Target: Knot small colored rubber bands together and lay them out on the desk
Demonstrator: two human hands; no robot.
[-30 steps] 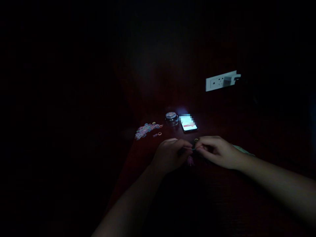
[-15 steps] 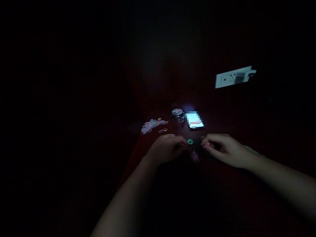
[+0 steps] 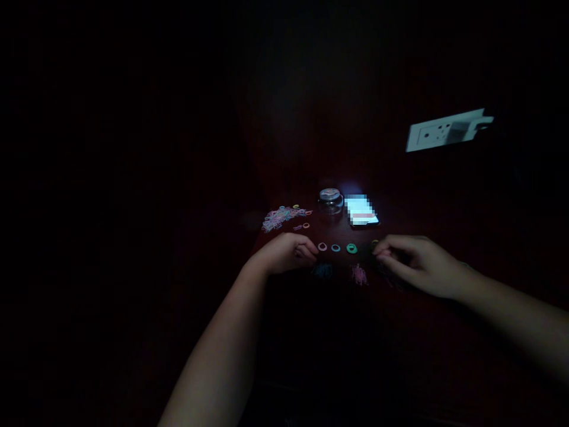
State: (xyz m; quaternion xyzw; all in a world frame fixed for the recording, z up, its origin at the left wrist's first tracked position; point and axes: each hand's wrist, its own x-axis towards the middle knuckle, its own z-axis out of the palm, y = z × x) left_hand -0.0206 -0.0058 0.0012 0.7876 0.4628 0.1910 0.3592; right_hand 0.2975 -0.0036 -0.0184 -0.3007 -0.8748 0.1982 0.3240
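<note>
My left hand (image 3: 291,252) hangs low over the table with its fingers curled together, just left of a pink elastic band (image 3: 322,247). Whatever its fingertips hold, if anything, is hidden. To the right of the pink band lie a blue elastic band (image 3: 335,248) and a green elastic band (image 3: 351,248). My right hand (image 3: 411,264) is closed in a pinch beside a yellow elastic band (image 3: 374,242), which it partly covers; I cannot make out anything between its fingers. Nearer me are a dim blue pile of bands (image 3: 323,271) and a pink pile of bands (image 3: 359,274).
A larger mixed pile of elastic bands (image 3: 284,218) lies near the table's left edge. Behind the row stand a lidded clear jar (image 3: 330,201) and a lit phone (image 3: 362,210). A wall socket (image 3: 440,133) with a plug is at the right. The surroundings are very dark.
My left hand has drawn away to the left, uncovering the pink and blue bands and the blue pile. My right hand keeps its pinch by the yellow band. The view has shifted slightly.
</note>
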